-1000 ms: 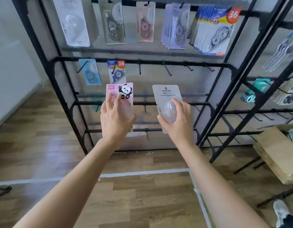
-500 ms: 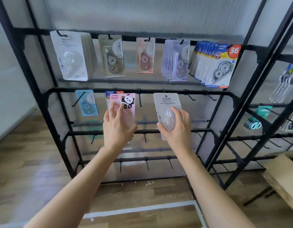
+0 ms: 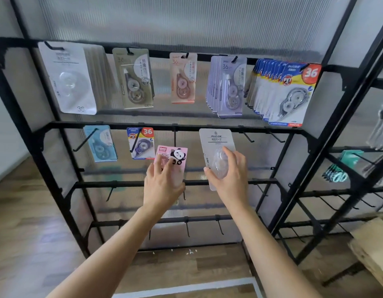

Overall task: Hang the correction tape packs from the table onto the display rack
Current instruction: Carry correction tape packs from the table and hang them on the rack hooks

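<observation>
Both packs are brought nearer to the display rack (image 3: 113,125) than half a second ago. The pink panda pack (image 3: 175,155) is no longer laid over the blue "36" pack (image 3: 143,143) and is now seen just beside it, lower and to the right. The white pack (image 3: 216,139) is raised so that its top edge meets the second rail.

The pink panda pack is held upright by the left hand (image 3: 162,186). The fingers (image 3: 156,168) are spread over its near face and the thumb is curled round its right edge. Its top is kept below the rail, just under a bare hook (image 3: 175,136).

The white pack is gripped by the right hand (image 3: 231,177), with the thumb pressed to the left edge and the fingers curled over the clear blister. Whether its hole is on a hook cannot be told.

On the second rail a pale blue pack (image 3: 100,144) is hung left of the blue "36" pack. On the top rail a large white pack (image 3: 68,78), an olive pack (image 3: 133,79), a peach pack (image 3: 183,78), a lilac bundle (image 3: 228,87) and a blue-and-yellow bundle (image 3: 291,93) are hung in a row.

A ribbed translucent panel (image 3: 186,22) is seen behind the rack. A second rack (image 3: 336,104) with teal packs (image 3: 345,164) is set to the right. A wooden floor (image 3: 25,233) marked with a white tape line (image 3: 186,287) is seen below.
</observation>
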